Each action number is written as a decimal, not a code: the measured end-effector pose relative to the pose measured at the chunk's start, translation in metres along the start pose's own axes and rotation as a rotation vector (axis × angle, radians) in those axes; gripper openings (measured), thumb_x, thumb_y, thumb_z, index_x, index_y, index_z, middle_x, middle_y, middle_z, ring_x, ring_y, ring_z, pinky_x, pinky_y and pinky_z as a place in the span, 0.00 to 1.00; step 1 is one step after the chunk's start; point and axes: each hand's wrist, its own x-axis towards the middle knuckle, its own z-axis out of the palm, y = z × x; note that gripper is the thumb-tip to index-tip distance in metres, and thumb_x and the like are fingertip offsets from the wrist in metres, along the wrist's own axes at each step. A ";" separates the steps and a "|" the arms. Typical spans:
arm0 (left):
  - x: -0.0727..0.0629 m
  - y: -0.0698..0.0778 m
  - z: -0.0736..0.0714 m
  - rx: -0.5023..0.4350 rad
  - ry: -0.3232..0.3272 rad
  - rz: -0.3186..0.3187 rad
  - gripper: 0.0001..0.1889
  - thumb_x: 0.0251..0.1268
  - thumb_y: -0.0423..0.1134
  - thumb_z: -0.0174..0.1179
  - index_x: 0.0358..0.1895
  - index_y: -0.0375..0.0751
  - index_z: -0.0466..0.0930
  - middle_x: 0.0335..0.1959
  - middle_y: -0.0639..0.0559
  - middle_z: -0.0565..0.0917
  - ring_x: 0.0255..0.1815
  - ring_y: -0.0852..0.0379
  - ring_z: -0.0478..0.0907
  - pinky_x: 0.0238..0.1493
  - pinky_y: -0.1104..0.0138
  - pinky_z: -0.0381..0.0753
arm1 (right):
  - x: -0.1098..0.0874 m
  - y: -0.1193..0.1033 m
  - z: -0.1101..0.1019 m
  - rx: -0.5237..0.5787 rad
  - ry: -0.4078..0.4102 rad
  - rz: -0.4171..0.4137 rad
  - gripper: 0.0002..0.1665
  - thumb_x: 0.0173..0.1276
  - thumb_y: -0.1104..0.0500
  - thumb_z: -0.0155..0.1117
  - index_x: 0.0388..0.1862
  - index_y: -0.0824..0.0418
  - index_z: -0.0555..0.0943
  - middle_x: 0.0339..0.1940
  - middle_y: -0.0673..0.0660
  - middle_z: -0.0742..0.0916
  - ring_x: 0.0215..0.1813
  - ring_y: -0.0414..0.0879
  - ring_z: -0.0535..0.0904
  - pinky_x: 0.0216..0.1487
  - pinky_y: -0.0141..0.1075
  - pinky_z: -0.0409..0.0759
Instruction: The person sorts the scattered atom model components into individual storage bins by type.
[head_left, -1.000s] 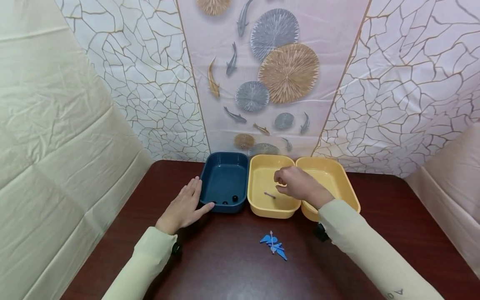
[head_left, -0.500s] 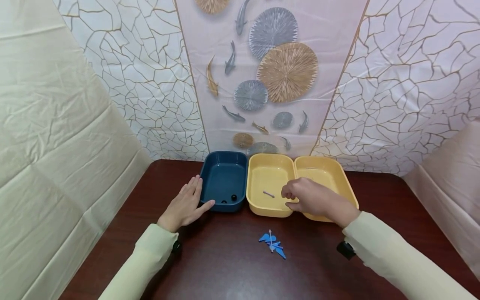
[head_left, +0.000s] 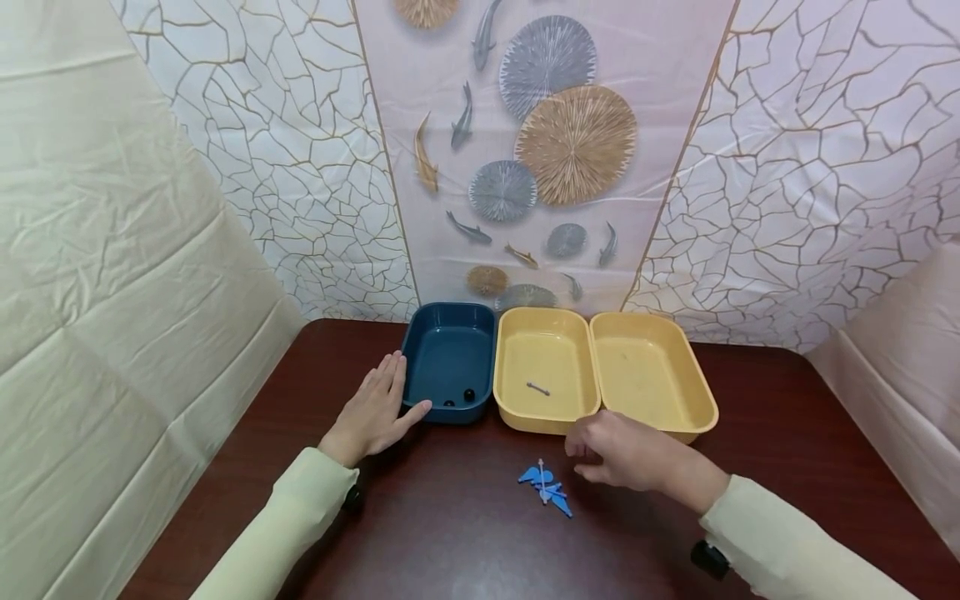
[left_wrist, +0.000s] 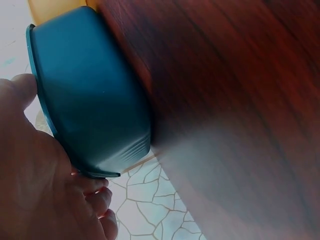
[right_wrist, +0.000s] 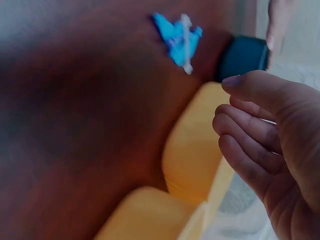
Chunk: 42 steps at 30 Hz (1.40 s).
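My left hand (head_left: 367, 414) rests on the near left corner of a dark blue bin (head_left: 450, 358), fingers straight along its left side and thumb at the front rim. Small black round pieces (head_left: 469, 395) lie in that bin's near end. My right hand (head_left: 618, 452) hovers before the yellow bins with fingers loosely bent, holding nothing; the right wrist view shows a gap between thumb and fingertips. Just left of it on the table lies a small pile of flat blue pieces (head_left: 557, 502) with a pale lilac rod (head_left: 542, 479) across them.
In the middle yellow bin (head_left: 547, 354) lies one short lilac rod (head_left: 537, 388). Another yellow bin (head_left: 652, 367) stands against its right side. All three bins stand in a row at the back of the dark wooden table (head_left: 450, 533), before a patterned cloth.
My right hand has drawn back from above the middle yellow bin toward me, down to beside the blue pile. The left hand stays in place at the blue bin.
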 end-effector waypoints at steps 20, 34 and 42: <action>0.002 -0.001 -0.001 0.010 0.007 0.017 0.51 0.80 0.66 0.47 0.85 0.27 0.44 0.88 0.32 0.47 0.89 0.34 0.46 0.87 0.42 0.50 | -0.004 -0.005 0.051 0.165 -0.046 0.060 0.08 0.67 0.61 0.75 0.30 0.52 0.84 0.26 0.41 0.81 0.28 0.26 0.73 0.29 0.21 0.74; 0.001 -0.002 0.000 0.002 -0.006 0.002 0.51 0.80 0.67 0.46 0.85 0.28 0.43 0.88 0.33 0.47 0.89 0.34 0.45 0.87 0.42 0.49 | -0.001 -0.005 0.054 0.120 -0.039 0.073 0.11 0.65 0.61 0.75 0.26 0.50 0.82 0.24 0.40 0.81 0.26 0.25 0.72 0.28 0.21 0.72; 0.002 -0.001 -0.001 0.001 -0.003 0.002 0.50 0.80 0.66 0.47 0.85 0.28 0.44 0.88 0.33 0.47 0.89 0.34 0.45 0.87 0.42 0.49 | -0.004 -0.003 0.047 0.095 -0.002 0.069 0.13 0.63 0.62 0.76 0.25 0.49 0.81 0.22 0.39 0.81 0.25 0.24 0.71 0.26 0.20 0.72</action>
